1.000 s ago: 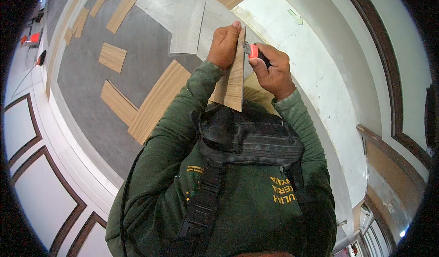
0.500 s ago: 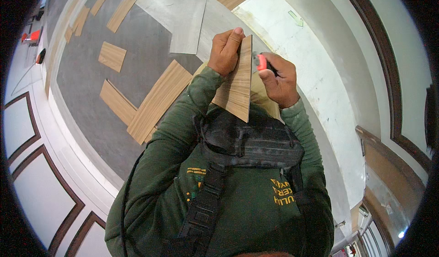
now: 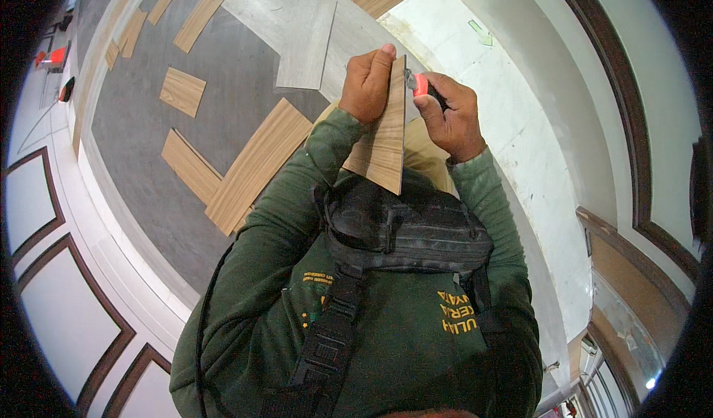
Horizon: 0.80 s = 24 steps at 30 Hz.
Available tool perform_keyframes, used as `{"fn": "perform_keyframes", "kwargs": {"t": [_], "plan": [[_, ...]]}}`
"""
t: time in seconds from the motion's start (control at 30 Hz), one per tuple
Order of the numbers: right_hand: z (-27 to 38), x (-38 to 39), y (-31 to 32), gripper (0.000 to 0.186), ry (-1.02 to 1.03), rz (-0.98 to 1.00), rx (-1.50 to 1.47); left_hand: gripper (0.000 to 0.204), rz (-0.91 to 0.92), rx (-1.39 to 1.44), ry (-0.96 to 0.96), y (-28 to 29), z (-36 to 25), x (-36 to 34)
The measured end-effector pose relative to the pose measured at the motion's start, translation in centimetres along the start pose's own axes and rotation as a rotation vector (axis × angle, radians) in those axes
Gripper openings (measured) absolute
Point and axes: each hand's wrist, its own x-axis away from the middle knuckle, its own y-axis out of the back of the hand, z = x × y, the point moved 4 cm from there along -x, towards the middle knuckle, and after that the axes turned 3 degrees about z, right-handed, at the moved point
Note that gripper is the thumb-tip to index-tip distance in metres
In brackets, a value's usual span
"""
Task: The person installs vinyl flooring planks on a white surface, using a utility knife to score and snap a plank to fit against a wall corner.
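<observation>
My left hand (image 3: 367,83) grips the upper part of a wood-grain floor plank (image 3: 382,144), thumb near its top end. The plank stands on edge, tilted, its lower tip close to the black bag on my chest. In my right hand (image 3: 457,117) is a red-and-black utility knife (image 3: 421,85), fingers wrapped round its handle. The knife's grey tip is at the plank's right edge, near the top; whether it touches, I cannot tell. Below the plank, part of my tan trousers (image 3: 425,158) shows.
Cut wood-grain planks (image 3: 260,165) lie on the dark grey floor to the left, with a small offcut (image 3: 183,92) and several strips beyond. A pale grey plank (image 3: 307,46) lies ahead. White tiles (image 3: 512,113) run along the right, beside a wall with dark trim (image 3: 620,61).
The knife in my right hand has moved left and slightly up, closer to the plank's edge. The plank has shifted slightly left in my left hand.
</observation>
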Motion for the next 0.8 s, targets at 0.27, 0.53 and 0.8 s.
{"fn": "perform_keyframes", "kwargs": {"t": [0.27,0.53,0.8], "plan": [[-0.9,0.2,0.2,0.03,-0.03,0.0,-0.068,0.048,-0.002,-0.014,-0.021,-0.6,-0.4,0.1],[-0.2,0.3,0.6,0.034,0.023,0.064,-0.065,0.049,0.044,0.033,0.019,-0.8,-0.2,0.2],[0.6,0.1,-0.4,0.03,0.061,0.069,-0.06,0.047,0.013,0.014,0.016,0.1,-0.6,0.6]]}}
